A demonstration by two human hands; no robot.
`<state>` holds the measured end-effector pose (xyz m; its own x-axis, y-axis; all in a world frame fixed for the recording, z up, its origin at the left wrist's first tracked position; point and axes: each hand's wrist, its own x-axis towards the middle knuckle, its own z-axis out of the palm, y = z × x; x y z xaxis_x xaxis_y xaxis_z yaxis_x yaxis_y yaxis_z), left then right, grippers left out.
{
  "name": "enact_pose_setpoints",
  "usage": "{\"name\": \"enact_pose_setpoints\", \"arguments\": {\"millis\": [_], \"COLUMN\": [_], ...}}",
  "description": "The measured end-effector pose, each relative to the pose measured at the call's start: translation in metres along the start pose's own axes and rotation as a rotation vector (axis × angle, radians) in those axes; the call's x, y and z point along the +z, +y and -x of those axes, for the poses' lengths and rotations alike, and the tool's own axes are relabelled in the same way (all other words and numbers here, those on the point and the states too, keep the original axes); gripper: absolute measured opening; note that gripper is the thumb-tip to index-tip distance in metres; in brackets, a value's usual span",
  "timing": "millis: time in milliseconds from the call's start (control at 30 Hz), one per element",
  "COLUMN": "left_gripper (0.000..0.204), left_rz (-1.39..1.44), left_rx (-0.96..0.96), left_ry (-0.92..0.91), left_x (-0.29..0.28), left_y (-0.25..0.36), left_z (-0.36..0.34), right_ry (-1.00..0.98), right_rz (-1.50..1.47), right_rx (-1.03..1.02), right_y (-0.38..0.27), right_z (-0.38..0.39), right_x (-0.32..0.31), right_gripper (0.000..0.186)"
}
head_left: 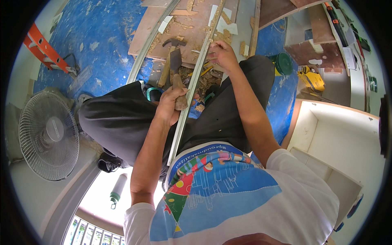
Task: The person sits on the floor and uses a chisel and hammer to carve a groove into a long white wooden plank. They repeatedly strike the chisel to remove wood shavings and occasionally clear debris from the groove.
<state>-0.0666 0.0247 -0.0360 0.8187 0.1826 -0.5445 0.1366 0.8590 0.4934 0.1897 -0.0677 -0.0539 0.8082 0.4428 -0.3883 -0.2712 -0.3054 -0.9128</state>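
Observation:
My left hand is closed round the wooden handle of a broad-bladed chisel, whose flat metal blade points away from me. A long, narrow, pale strip slants from my lap to the far edge, passing just right of that hand. Farther along it, my right hand has its bent fingers pinched at the strip's right edge; the fingertips are partly hidden. Left of the strip lies a claw hammer with a wooden handle, its dark head away from me.
Brown boards with wood scraps and shavings lie ahead, flanked by another long rail. A standing fan and an orange ladder are at left. At right stand a green-lidded container, a yellow tool and an open white cabinet.

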Motion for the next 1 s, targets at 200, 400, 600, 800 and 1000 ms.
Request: {"name": "enact_pose_setpoints", "arguments": {"millis": [200,400,600,800,1000], "left_gripper": [0.046,0.061,0.071,0.073,0.062], "left_rz": [-0.008,-0.244,-0.744,-0.671,-0.941], "left_rx": [0.0,0.213,0.189,0.071,0.062], "left_ry": [-0.031,0.038,0.203,0.167,0.209], "left_x": [-0.003,-0.002,0.055,0.044,0.048], "left_y": [0.004,0.032,0.074,0.038,0.029], "left_z": [0.002,0.039,0.112,0.145,0.15], "right_ry": [-0.012,0.101,-0.013,-0.085,-0.111], "right_rz": [-0.7,-0.621,-0.746,-0.924,-0.957], "right_rx": [0.425,0.384,0.253,0.295,0.349], "right_y": [0.063,0.024,0.055,0.058,0.054], "right_z": [0.019,0.05,0.04,0.039,0.039], "right_x": [0.055,0.082,0.081,0.079,0.075], "right_gripper": [0.05,0.069,0.08,0.081,0.071]}}
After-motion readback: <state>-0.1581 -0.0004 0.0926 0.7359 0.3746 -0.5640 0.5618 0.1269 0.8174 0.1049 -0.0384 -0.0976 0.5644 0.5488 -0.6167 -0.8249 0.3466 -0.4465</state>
